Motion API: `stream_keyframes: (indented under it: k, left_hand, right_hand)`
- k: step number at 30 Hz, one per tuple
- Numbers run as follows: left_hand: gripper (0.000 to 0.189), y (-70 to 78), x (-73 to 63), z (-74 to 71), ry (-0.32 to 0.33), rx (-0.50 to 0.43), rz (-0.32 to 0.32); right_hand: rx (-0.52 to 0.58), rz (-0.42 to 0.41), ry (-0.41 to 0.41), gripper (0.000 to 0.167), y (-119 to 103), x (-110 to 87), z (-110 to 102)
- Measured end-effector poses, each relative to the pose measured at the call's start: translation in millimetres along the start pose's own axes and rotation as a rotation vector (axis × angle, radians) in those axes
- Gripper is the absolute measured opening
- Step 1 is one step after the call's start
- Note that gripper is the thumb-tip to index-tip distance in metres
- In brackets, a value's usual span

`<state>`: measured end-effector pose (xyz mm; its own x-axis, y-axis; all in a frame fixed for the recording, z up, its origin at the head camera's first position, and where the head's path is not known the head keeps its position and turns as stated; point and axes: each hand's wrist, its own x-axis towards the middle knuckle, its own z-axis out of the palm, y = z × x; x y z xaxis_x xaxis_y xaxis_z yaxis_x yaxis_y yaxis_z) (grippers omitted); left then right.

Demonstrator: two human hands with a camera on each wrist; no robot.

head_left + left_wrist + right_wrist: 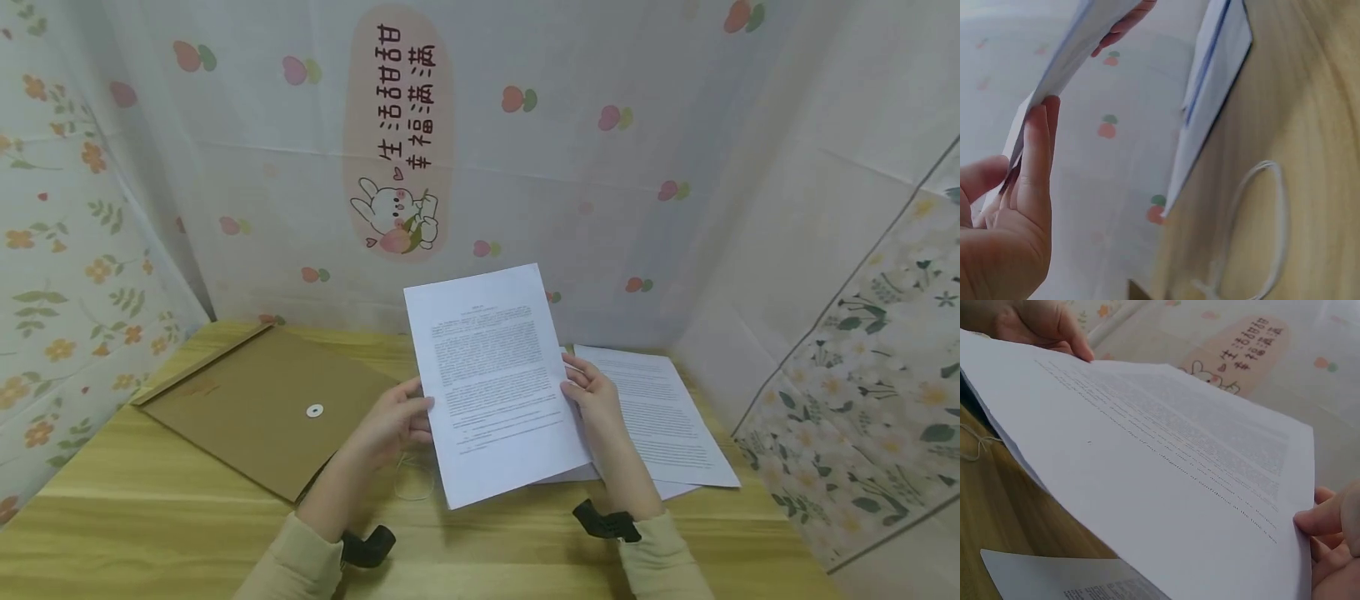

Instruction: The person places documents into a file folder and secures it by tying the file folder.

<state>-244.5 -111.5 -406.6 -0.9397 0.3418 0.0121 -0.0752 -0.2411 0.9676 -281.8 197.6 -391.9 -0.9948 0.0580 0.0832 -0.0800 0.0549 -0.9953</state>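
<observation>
Both hands hold up a small stack of printed paper sheets (495,383), tilted above the table. The left hand (395,423) pinches the left edge, thumb on the front and fingers behind, as the left wrist view shows at the paper's edge (1054,75). On the opposite edge, the right hand (600,408) grips with its thumb in front and fingers behind. In the right wrist view, the page (1147,456) carries dense printed text above a blank lower part. Left of the hands lies a brown paper document envelope (262,408) with a white round button (315,410).
More printed sheets (667,417) lie on the wooden table (480,558) at the right, partly behind the right forearm. A loop of thin white string (414,479) rests below the left hand. Patterned cloth (622,183) hangs behind the table and along both sides.
</observation>
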Motion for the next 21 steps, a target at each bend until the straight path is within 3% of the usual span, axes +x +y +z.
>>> stream_keyframes:
  k: [4, 10, 13, 17, 21]
  left_hand:
    - [0.045, 10.7, -7.9, -1.4, -0.050, 0.036, 0.038]
    - [0.037, 17.0, -17.3, -8.6, -0.027, 0.068, 0.070]
    - [0.035, 17.7, -20.8, -13.4, 0.020, 0.075, 0.080]
    - [0.034, 20.2, -25.6, -19.7, 0.128, 0.059, 0.071]
    - [0.035, 25.2, -30.6, -24.5, 0.222, -0.019, 0.068]
  right_hand:
    - [0.025, -0.031, -0.029, 0.048, -5, -1.4, -3]
    - [-0.007, -0.092, -0.144, 0.045, -6, -6.4, -4]
    - [-0.019, -0.086, -0.225, 0.048, -6, -8.6, -2]
    - [-0.074, 0.005, -0.304, 0.055, -5, -12.6, 4]
    - [-0.056, 0.090, -0.288, 0.054, -1, -17.2, 8]
